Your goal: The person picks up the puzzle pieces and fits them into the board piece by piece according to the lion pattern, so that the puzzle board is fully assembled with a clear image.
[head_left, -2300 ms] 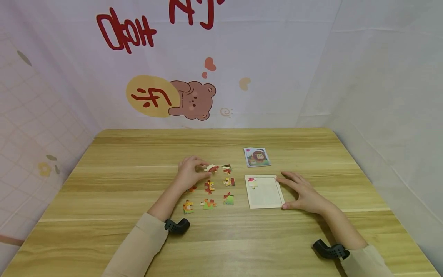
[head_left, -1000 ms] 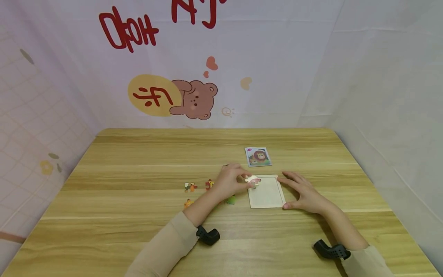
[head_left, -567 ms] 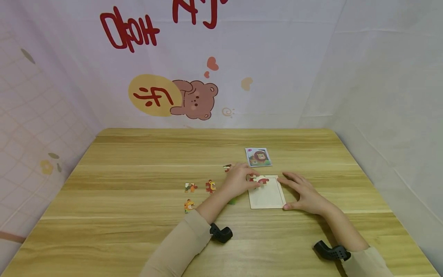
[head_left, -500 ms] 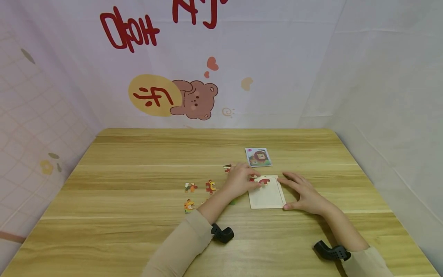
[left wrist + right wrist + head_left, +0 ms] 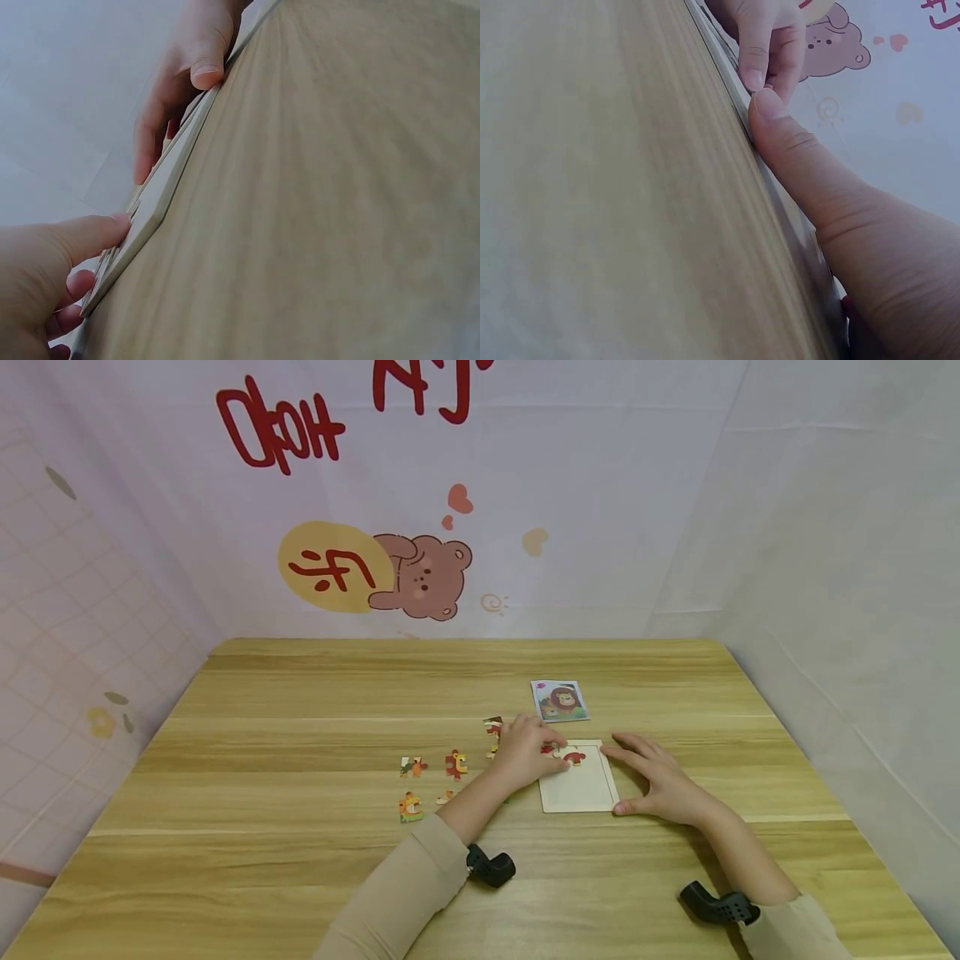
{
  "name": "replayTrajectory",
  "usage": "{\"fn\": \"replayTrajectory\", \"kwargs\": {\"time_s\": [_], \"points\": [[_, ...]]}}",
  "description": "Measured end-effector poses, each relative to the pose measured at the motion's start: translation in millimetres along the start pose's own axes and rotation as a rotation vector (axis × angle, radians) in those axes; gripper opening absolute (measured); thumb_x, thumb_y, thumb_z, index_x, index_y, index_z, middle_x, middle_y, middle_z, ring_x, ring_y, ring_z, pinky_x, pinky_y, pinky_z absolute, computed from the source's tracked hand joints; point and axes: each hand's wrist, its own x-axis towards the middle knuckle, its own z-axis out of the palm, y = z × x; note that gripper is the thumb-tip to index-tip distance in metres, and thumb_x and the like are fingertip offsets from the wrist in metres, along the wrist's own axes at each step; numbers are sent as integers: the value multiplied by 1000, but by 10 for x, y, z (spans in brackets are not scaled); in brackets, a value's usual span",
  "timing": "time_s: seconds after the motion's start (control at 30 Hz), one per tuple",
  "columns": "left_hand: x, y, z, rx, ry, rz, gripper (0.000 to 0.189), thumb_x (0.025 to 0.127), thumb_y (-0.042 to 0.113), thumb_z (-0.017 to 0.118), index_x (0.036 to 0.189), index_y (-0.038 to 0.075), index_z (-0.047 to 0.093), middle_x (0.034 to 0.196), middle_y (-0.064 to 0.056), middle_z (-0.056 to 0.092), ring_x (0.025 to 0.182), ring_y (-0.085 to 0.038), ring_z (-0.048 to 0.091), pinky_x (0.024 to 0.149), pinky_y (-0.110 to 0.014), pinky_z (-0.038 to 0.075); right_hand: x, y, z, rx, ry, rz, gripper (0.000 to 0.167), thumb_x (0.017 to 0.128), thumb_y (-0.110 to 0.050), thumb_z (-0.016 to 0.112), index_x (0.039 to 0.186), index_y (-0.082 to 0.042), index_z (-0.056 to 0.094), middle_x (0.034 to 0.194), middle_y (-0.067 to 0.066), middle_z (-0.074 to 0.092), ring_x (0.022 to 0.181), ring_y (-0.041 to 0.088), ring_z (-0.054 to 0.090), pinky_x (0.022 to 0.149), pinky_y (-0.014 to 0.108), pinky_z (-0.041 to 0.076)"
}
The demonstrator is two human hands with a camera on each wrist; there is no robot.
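Cream square tray [image 5: 577, 789], lobed jigsaw pieces [image 5: 411, 807], streaky wood-grain table [image 5: 600, 885]

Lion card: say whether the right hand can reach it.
Probably yes: the lion card lies uncovered beyond the tray, though the right hand would likely have to leave the tray's edge.
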Motion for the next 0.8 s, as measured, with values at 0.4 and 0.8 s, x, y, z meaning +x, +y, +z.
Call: {"fn": "replayTrajectory", "kwargs": {"time_s": [0.4,0.8], "points": [[-22,-27,1,10,-10,-21,33,77,43,79,105,26,74,99,6,56,92,-13,44,85,-37,31,9,-15,23,-1,-9,17,88,70,-52,79,144,-18,45,151,15,27,136,44,18,99,68,14],[-37,-27,-19,-12,2,-8,29,79,40,78,105,27,75,95,8,54,89,-12,42,82,-35,29,20,-33,10,-1,-7,11,88,71,-52,79,144,-17,45,151,16,27,135,45,19,98,68,14]]}}
